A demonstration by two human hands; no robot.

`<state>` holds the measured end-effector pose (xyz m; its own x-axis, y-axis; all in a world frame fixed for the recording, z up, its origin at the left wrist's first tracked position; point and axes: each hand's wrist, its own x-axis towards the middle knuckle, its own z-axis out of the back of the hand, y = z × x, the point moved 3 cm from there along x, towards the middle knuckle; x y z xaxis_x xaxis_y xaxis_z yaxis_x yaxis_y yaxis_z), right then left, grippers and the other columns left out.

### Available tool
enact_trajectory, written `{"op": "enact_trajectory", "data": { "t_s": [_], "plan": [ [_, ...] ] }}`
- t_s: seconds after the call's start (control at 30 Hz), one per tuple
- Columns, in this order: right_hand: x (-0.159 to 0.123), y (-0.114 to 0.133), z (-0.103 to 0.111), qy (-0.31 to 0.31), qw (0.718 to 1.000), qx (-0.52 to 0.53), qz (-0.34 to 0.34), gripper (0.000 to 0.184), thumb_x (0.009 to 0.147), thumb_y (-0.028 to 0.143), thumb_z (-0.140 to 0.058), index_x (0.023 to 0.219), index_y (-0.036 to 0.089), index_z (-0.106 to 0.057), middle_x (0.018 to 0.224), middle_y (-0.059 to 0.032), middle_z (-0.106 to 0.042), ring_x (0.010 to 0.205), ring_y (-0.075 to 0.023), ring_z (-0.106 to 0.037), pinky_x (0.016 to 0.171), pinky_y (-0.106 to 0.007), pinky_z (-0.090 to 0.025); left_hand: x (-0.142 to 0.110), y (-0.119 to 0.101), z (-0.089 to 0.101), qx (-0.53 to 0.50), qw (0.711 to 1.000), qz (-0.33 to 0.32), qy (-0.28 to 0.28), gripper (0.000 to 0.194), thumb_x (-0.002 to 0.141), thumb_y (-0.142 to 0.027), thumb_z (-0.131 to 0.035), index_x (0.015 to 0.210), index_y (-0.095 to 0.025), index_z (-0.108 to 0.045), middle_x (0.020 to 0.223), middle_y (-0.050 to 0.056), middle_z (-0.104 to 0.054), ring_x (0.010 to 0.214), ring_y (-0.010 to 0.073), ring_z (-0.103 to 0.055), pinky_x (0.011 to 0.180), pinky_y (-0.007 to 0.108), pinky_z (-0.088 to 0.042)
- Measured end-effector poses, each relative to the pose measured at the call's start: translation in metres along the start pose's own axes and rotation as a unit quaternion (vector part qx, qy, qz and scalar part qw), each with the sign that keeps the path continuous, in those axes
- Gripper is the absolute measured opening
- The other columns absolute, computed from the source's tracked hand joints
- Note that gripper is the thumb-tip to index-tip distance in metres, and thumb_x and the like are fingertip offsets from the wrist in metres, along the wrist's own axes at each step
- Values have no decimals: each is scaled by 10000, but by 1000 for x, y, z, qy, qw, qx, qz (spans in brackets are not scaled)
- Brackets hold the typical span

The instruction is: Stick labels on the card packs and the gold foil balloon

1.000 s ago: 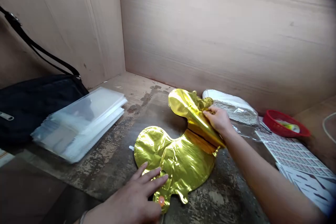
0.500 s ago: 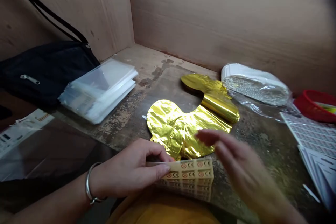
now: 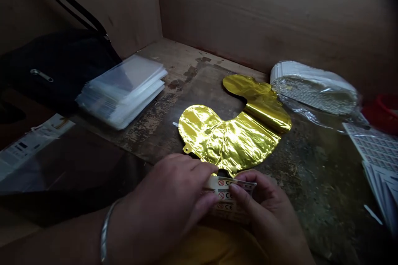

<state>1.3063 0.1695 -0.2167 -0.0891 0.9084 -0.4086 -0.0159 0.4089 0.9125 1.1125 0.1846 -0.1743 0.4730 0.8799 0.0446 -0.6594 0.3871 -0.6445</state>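
A flat gold foil balloon [image 3: 231, 134] lies on the worn wooden table [image 3: 311, 174], one end folded over at the back right. Just in front of it my left hand [image 3: 174, 198] and my right hand [image 3: 267, 211] both pinch a small sheet of printed stickers [image 3: 228, 192] with red and black marks. My left wrist wears a metal bangle [image 3: 105, 232]. Both hands are closed on the sheet, near the table's front edge.
A stack of clear plastic sleeves [image 3: 124, 91] lies at the left beside a black bag [image 3: 52, 70]. A wrapped white pack [image 3: 314, 89], a red dish [image 3: 382, 109] and label sheets [image 3: 376, 151] are at the right. Wooden walls close the back and left.
My right hand left the balloon's folded end and came down to the sticker sheet. My left hand lifted off the balloon and took up the sheet. The view tilted down.
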Motion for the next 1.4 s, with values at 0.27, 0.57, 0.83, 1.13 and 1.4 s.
{"op": "enact_trajectory", "data": {
  "t_s": [0.27, 0.57, 0.83, 1.13, 1.4],
  "plan": [
    [-3, 12, -5, 29, 999, -32, -27, 299, 737, 389, -743, 918, 203, -596, 731, -13, -677, 643, -148, -623, 571, -236, -521, 8, 15, -21, -351, 892, 223, 178, 223, 790, -352, -624, 855, -140, -651, 717, -22, -557, 632, 109, -477, 542, 196, -361],
    [-5, 14, 3, 37, 986, -155, 49, 272, 820, 373, -657, 1020, 208, -574, 845, -59, -711, 729, -191, -688, 608, -281, -568, 0, 21, -30, -459, 826, 263, 193, 234, 760, -342, -658, 876, -140, -636, 771, -9, -592, 657, 111, -498, 578, 201, -391],
    [-12, 48, 1, 3, 754, -501, 424, 205, 830, 200, -632, 1034, 197, -651, 995, -87, -560, 939, -210, -547, 734, -324, -518, 1, 22, -34, -457, 820, 266, 219, 206, 743, -333, -670, 795, -144, -608, 713, -30, -555, 598, 88, -459, 518, 183, -347],
    [-12, 45, -13, 12, 754, -480, 448, 137, 806, 124, -655, 935, 157, -689, 851, -74, -594, 887, -200, -510, 707, -313, -490, 0, 24, -36, -463, 820, 254, 222, 187, 758, -300, -651, 834, -132, -623, 707, -30, -548, 614, 91, -456, 541, 195, -347],
    [-15, 28, -1, 26, 687, -510, 518, 320, 747, 67, -701, 1055, 153, -700, 944, -100, -663, 960, -240, -549, 809, -385, -512, 0, 23, -36, -483, 807, 256, 223, 204, 744, -306, -662, 842, -131, -628, 711, -26, -558, 608, 88, -456, 543, 192, -340]
  ]
}}
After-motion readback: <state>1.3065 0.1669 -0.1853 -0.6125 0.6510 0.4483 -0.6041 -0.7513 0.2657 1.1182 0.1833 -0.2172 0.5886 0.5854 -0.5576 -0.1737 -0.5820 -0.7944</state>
